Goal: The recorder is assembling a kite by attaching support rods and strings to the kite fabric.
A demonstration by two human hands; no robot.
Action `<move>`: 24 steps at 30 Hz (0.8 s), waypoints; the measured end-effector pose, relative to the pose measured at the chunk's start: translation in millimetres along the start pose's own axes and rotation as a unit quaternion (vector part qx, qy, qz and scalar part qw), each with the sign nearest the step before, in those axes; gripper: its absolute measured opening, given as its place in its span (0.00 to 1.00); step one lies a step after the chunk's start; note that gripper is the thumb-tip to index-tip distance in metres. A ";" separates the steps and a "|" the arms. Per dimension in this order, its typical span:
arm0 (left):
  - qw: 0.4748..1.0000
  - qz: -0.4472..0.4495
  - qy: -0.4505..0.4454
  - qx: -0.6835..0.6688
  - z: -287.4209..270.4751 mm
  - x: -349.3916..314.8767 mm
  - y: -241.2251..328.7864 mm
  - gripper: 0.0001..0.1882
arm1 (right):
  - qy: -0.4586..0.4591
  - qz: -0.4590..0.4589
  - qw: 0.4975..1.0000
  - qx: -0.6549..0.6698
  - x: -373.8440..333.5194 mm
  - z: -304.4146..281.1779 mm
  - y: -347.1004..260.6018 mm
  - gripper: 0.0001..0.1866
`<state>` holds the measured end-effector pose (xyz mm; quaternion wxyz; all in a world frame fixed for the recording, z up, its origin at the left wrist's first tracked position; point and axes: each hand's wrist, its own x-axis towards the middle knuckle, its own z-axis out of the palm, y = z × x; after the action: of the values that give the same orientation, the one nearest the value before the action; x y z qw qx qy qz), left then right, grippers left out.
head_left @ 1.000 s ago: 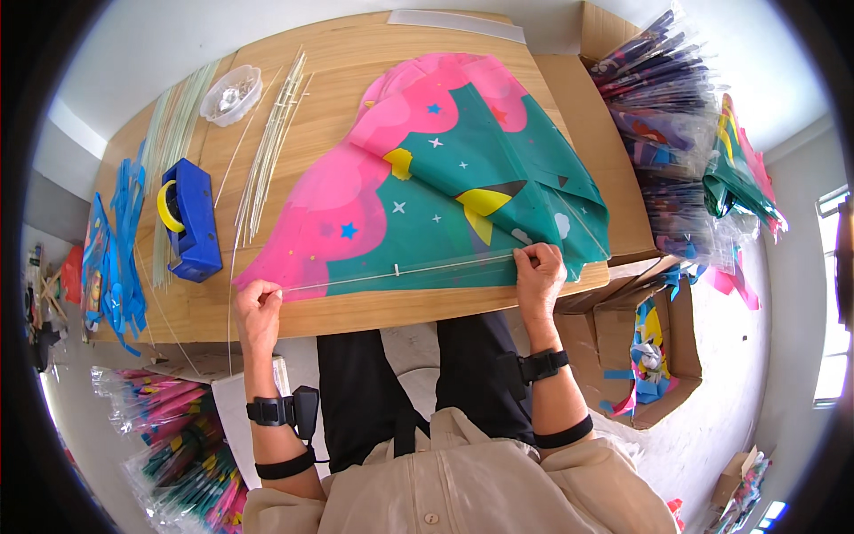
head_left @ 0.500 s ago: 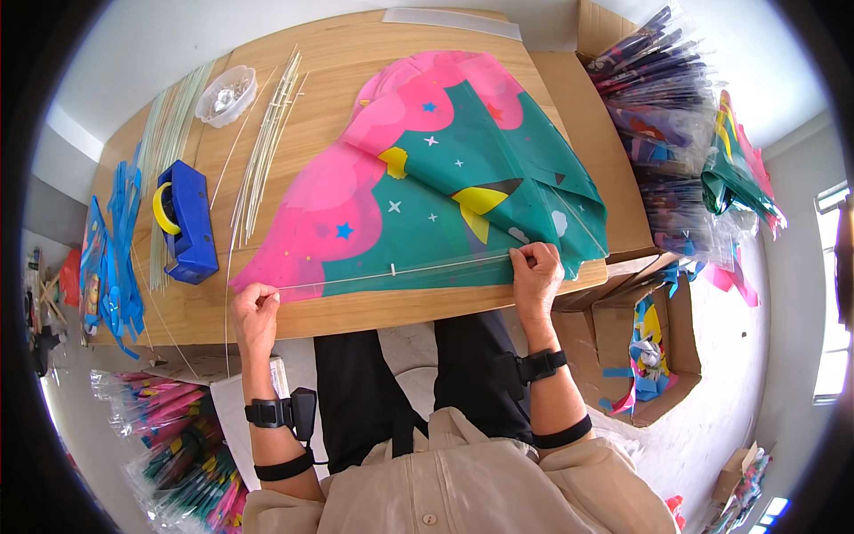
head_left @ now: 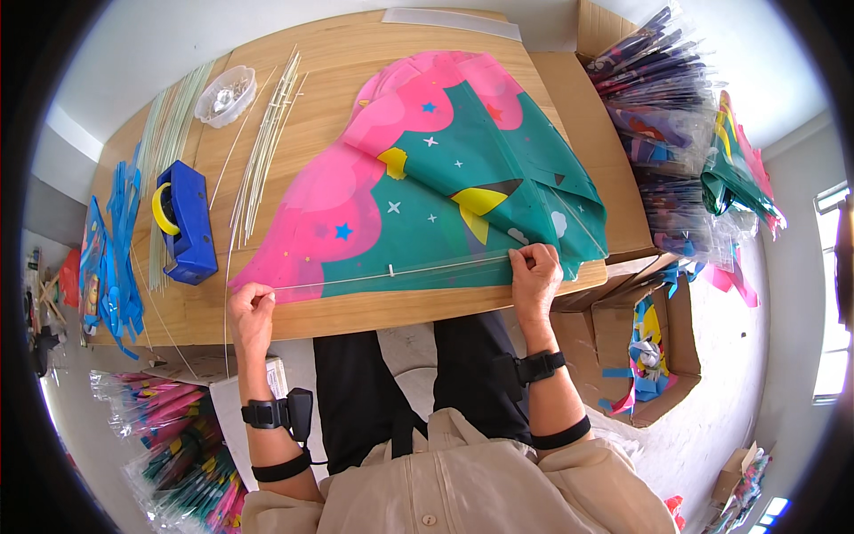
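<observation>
L hand (head_left: 253,313) pinches rod (head_left: 338,279) at corner of sheet (head_left: 374,214), fingers closed; R hand (head_left: 536,278) ditto, farther R. Best keep rod straight, tension even, flush w/ edge.

- The left hand (head_left: 253,319) hides the bit of thin pale rod (head_left: 445,265) within its pinch
- The right hand (head_left: 536,279) covers the rod too, so whether it ends there cannot be told
- Folds in the pink-and-green sheet (head_left: 418,200) hide part of its yellow print
- Pieces (head_left: 229,98) in the clear tub (head_left: 204,108) are too small to tell
- The shirt (head_left: 391,498) is cut off by the lower edge
</observation>
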<state>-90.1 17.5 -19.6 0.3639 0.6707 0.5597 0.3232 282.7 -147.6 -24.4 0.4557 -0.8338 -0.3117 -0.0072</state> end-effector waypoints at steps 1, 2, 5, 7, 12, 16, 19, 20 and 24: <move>1.000 -0.002 0.003 0.002 -0.7 0.1 -0.8 0.01 | -0.001 0.000 1.000 -0.001 0.0 0.4 0.9 0.06; 1.000 -0.001 0.002 0.002 -1.0 0.3 -1.4 0.01 | -0.002 0.001 1.000 -0.002 0.0 0.5 1.5 0.06; 1.000 0.005 -0.001 0.001 -0.8 0.5 -1.0 0.01 | 0.000 -0.004 1.000 -0.002 0.2 -0.1 1.5 0.06; 1.000 0.013 -0.004 0.001 0.3 -0.3 2.3 0.01 | 0.002 -0.007 1.000 0.004 -0.1 0.1 0.7 0.06; 0.999 0.011 -0.009 -0.035 1.7 0.8 -7.0 0.02 | -0.007 0.004 1.000 0.002 -0.8 -1.3 -5.6 0.06; 1.000 0.000 -0.012 -0.025 1.3 0.1 4.1 0.01 | -0.028 0.023 0.999 -0.028 -1.1 -2.4 -11.3 0.07; 1.000 -0.003 -0.015 -0.011 0.1 -0.6 10.6 0.01 | -0.033 0.020 0.998 -0.052 -0.9 -1.5 -11.4 0.07; 1.000 -0.003 -0.015 -0.009 0.4 -0.9 13.1 0.01 | -0.033 0.016 0.998 -0.059 -0.8 -1.3 -11.3 0.07; 1.000 -0.007 -0.014 -0.013 -0.2 -1.2 13.1 0.01 | -0.035 0.022 0.998 -0.041 -0.3 -2.0 -11.0 0.06</move>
<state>-83.7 14.9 -8.4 0.3827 0.6667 0.5546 0.3186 277.2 -145.1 -15.0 0.4100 -0.8580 -0.3087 0.0192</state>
